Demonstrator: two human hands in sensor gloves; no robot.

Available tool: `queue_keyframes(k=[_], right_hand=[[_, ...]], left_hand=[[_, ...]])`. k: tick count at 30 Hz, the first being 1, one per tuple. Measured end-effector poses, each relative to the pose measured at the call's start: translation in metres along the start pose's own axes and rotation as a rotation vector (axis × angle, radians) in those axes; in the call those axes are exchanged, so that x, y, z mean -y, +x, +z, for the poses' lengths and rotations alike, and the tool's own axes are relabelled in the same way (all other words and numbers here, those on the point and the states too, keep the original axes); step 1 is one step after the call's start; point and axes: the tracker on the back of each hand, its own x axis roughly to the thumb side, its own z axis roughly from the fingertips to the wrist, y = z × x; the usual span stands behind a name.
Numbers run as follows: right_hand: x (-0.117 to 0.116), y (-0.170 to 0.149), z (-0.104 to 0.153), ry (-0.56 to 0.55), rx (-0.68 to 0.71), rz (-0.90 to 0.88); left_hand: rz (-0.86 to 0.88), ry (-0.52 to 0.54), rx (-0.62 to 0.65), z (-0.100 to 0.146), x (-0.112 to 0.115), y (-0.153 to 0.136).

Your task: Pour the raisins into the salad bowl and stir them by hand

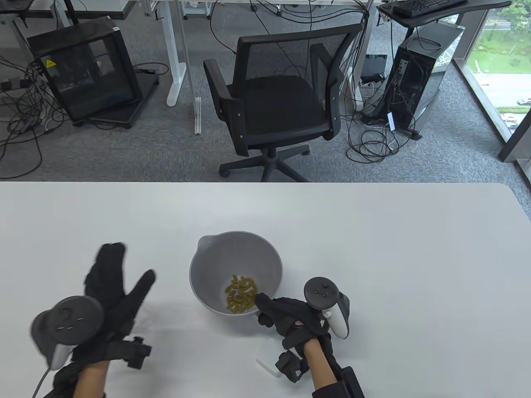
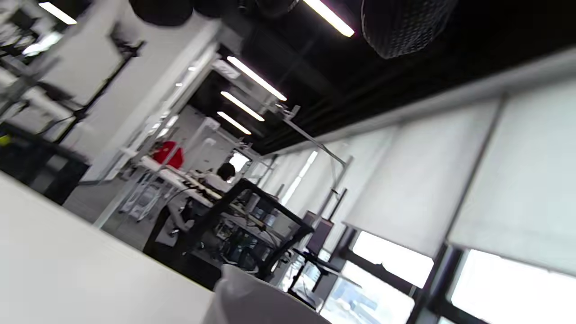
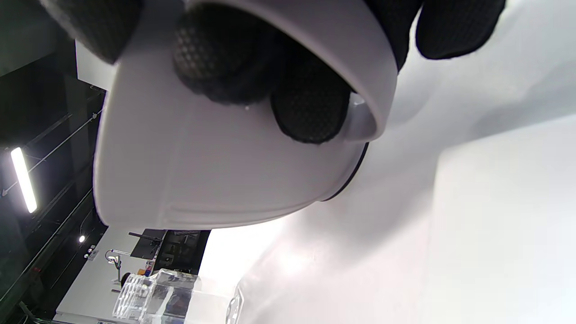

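Across the lower half of the table view spreads the white bench [image 1: 373, 248], the largest thing in sight. Behind it, on grey carpet, stand a black mesh chair [image 1: 278, 99], a dark cabinet [image 1: 83, 70] at the left and a computer tower [image 1: 419, 78] at the right, with cables trailing over the floor. A window [image 1: 502, 54] at the far right shows green outside.

On the bench, near its front edge, sits the grey bowl [image 1: 236, 271], with a pouring lip at its upper left. A small heap of yellow-green raisins [image 1: 240, 295] lies at its bottom, toward the near side.

The right hand [image 1: 292, 317] holds the bowl at its near rim: in the right wrist view the fingers [image 3: 310, 108] curl over the rim [image 3: 315, 40] and press the outer wall, so the grip is closed on the bowl. The bowl looks tipped up in that view, its dark base ring showing. A clear plastic box [image 3: 157, 297] lies on the bench beyond it, and a flat white piece [image 1: 265, 365] lies just beside the right wrist.

The left hand [image 1: 112, 290] is left of the bowl and apart from it, fingers straight and spread, thumb out, holding nothing. Its wrist view is blurred and shows only the bench edge, the bowl's rim [image 2: 252, 292], ceiling lights and window blinds.
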Motion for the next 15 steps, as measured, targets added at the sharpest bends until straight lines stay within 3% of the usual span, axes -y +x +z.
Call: queue_keyframes(k=[1, 2, 4, 5, 6, 8, 11, 15], right_hand=[[0.000, 0.000, 0.000, -0.003, 0.000, 0.001], [0.000, 0.000, 0.000, -0.005, 0.001, 0.007], [0.000, 0.000, -0.001, -0.005, 0.004, 0.013], [-0.001, 0.001, -0.001, -0.007, 0.003, 0.010], [0.000, 0.001, -0.001, -0.003, 0.001, 0.011], [0.000, 0.002, -0.002, 0.003, 0.001, 0.021], [0.001, 0.002, -0.003, 0.010, -0.001, 0.021], [0.001, 0.003, -0.003, 0.012, -0.001, 0.023]], left_hand=[[-0.051, -0.129, 0.023, -0.021, 0.016, 0.021], [-0.114, -0.323, 0.028, -0.048, 0.043, 0.040], [-0.291, -0.823, -0.002, -0.097, 0.113, 0.057], [-0.379, -1.063, -0.033, -0.107, 0.136, 0.055], [-0.555, -1.342, -0.167, -0.117, 0.163, 0.044], [-0.716, -1.389, -0.364, -0.127, 0.199, 0.034], [-0.585, -1.360, -0.252, -0.138, 0.243, 0.040], [-0.368, -1.385, -0.268, -0.141, 0.263, 0.045]])
